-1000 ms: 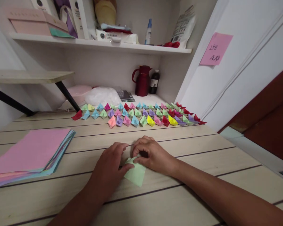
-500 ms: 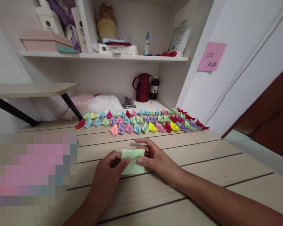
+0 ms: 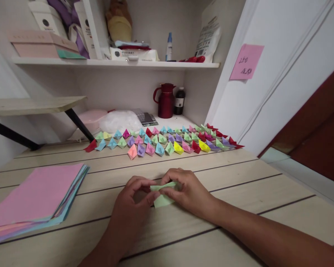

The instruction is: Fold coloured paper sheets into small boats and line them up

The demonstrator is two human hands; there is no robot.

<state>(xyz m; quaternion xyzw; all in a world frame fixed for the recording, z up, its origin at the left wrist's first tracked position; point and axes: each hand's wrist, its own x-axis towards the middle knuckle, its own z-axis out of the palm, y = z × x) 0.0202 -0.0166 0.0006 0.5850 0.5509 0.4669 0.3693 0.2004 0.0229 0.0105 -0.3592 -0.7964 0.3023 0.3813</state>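
Note:
A folded piece of light green paper (image 3: 161, 199) is pinched between both hands just above the wooden table (image 3: 239, 193). My left hand (image 3: 130, 209) grips its left end with thumb and fingers closed. My right hand (image 3: 185, 191) holds the right end, fingers curled over the top fold. Behind them, rows of several small folded paper boats (image 3: 167, 139) in many colours stand on the table.
A stack of coloured paper sheets (image 3: 33, 196), pink on top, lies at the left. A dark red jug (image 3: 165, 100) and a dark bottle (image 3: 179, 101) stand at the back. A shelf (image 3: 114, 63) above carries boxes and bottles. A pink sticky note (image 3: 246, 62) is on the wall at the right.
The green paper was pressed flat on the table, then lifted as a rectangle, and is now folded narrower between both hands.

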